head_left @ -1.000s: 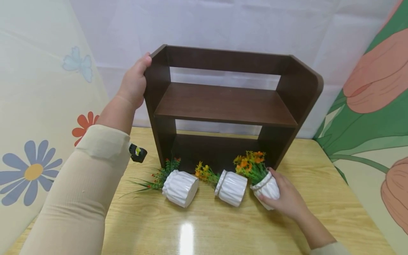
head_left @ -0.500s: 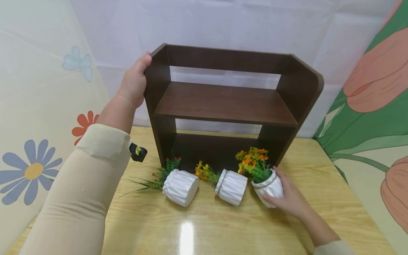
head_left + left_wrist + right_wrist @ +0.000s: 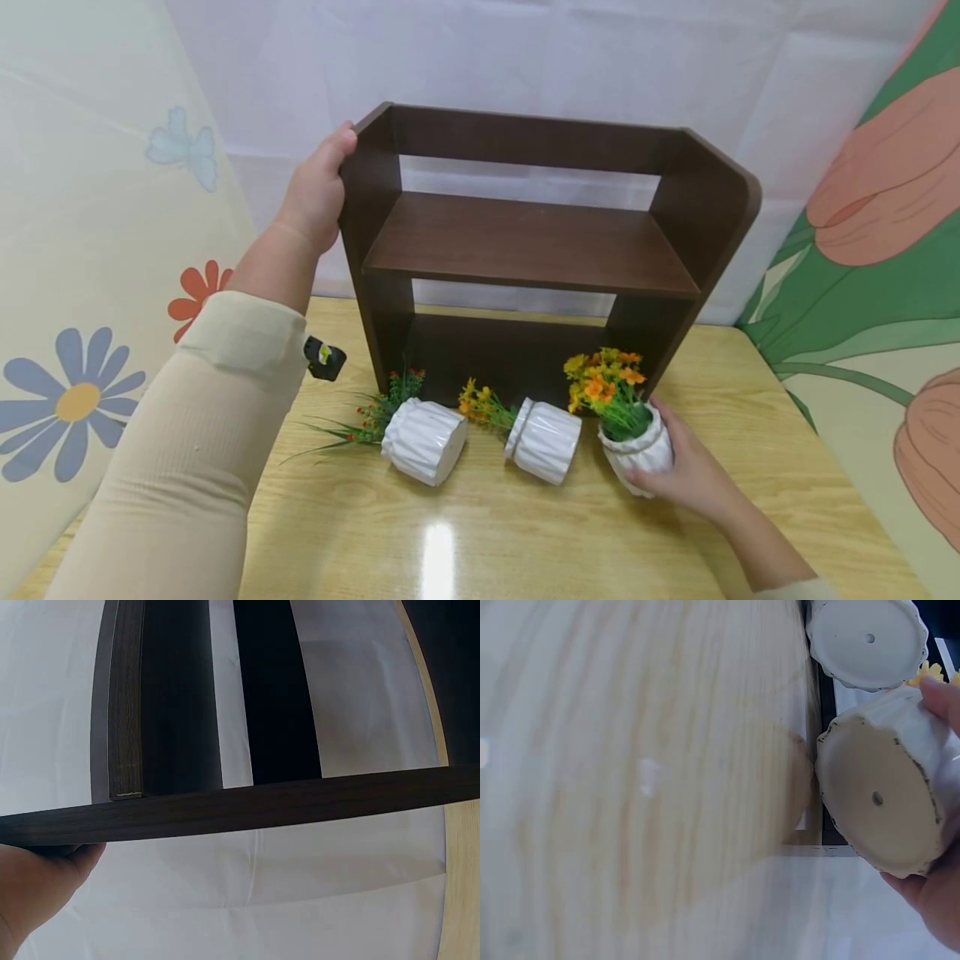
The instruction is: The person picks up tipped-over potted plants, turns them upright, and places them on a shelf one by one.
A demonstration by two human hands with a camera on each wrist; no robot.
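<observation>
My head view looks down on a pale wood-grain worktop (image 3: 510, 542) where a dark brown two-tier shelf unit (image 3: 525, 242) stands upright before a white cloth backdrop (image 3: 495, 50). My left hand (image 3: 315, 196) touches the outer face of the unit's left side panel, near the top; I cannot tell whether that grip closes round the edge. My right hand (image 3: 690, 471) has its grip closed on a white fluted pot with orange and yellow flowers (image 3: 640, 454), thumb on the near side and fingers on the far one. This pot is in front of the unit's right end, tilted so the blooms lean toward the shelf; in my right wrist view its base faces the camera, showing a small central hole. I cannot tell whether it touches the worktop.

To its left, two more white pots lie on their sides, apart from each other: a pot with yellow flowers (image 3: 543, 442) in the middle, then a pot with red-dotted greenery (image 3: 425, 442). Large printed flowers decorate both side walls: blue and red daisies (image 3: 77, 404) left, pink tulips (image 3: 892, 171) right.
</observation>
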